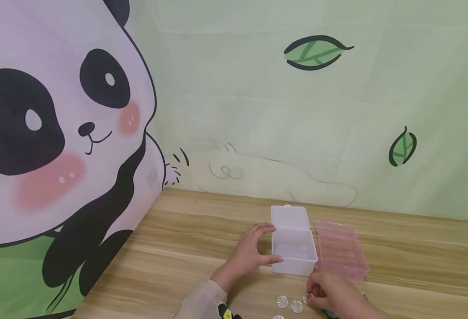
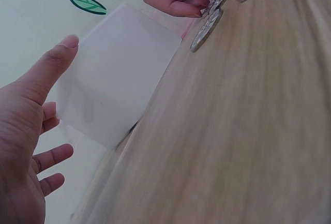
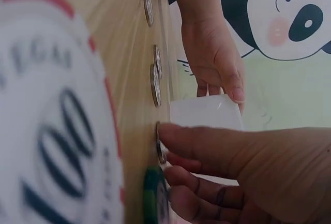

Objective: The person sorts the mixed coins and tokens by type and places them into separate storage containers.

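Observation:
A white plastic box [image 1: 293, 266] stands on the table with its lid [image 1: 290, 217] thrown back; no contents show in it. My left hand [image 1: 249, 250] holds its left side, thumb at the front rim and a forefinger at the back corner. In the left wrist view that thumb [image 2: 62, 53] lies along the box edge, while the lower fingers are spread apart. My right hand [image 1: 331, 292] is low in front of the box, pinching a silver coin [image 3: 159, 144] between thumb and fingertips at table level. Several more silver coins [image 1: 296, 306] lie flat to its left.
A pink see-through box [image 1: 343, 250] sits right beside the white one. Under my right hand a green chip [image 3: 151, 195] shows, and a white-and-red poker chip marked 100 [image 3: 62, 120] looms close to the right wrist camera. Behind the wooden table [image 1: 202, 221] hangs a panda-printed cloth [image 1: 257, 110].

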Demonstrator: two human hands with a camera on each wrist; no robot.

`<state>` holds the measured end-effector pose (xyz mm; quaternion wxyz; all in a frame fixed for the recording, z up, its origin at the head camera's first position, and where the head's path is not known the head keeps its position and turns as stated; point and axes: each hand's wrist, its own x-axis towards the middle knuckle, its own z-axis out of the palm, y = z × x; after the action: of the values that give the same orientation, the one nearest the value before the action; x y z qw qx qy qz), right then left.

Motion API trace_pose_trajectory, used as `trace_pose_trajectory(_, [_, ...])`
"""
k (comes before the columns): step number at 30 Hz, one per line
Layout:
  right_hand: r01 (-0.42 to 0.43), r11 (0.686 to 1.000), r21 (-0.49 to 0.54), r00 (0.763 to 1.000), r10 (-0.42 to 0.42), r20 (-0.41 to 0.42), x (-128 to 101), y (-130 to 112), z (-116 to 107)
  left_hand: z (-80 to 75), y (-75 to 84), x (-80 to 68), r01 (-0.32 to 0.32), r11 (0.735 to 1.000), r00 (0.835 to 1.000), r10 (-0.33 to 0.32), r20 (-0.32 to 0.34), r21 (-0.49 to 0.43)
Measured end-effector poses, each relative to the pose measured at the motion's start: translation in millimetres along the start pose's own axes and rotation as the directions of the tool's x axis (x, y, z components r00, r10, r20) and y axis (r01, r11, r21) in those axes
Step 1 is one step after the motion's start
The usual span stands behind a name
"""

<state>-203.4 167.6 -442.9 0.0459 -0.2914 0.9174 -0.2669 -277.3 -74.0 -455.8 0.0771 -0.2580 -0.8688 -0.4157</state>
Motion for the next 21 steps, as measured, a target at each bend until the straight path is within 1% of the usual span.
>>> trace_pose_trajectory(4, [0.009,1.0,0.001,1.0,-0.009,-0.012,0.6,-0.6,1.6,0.0,0.7,0.3,0.003,1.0,1.0,-0.003,0.0,0.0])
trace_pose_trajectory(9, [0.005,1.0,0.0,1.0,-0.005,-0.004,1.0,-0.1,1.8,0.1,1.2,0.9,0.001,1.0,1.0,-0.001,0.003,-0.002])
trace_pose_trajectory(16, [0.03,0.999,-0.029,1.0,-0.03,-0.002,-0.2,1.7,2.0,0.3,1.1,0.8,-0.001,1.0,1.0,0.001,0.005,-0.001])
trace_pose_trajectory(21, [0.004,1.0,-0.031,1.0,-0.004,0.0,-1.4,-0.6,2.4,0.2,0.8,0.1,-0.002,1.0,1.0,0.002,0.006,-0.002])
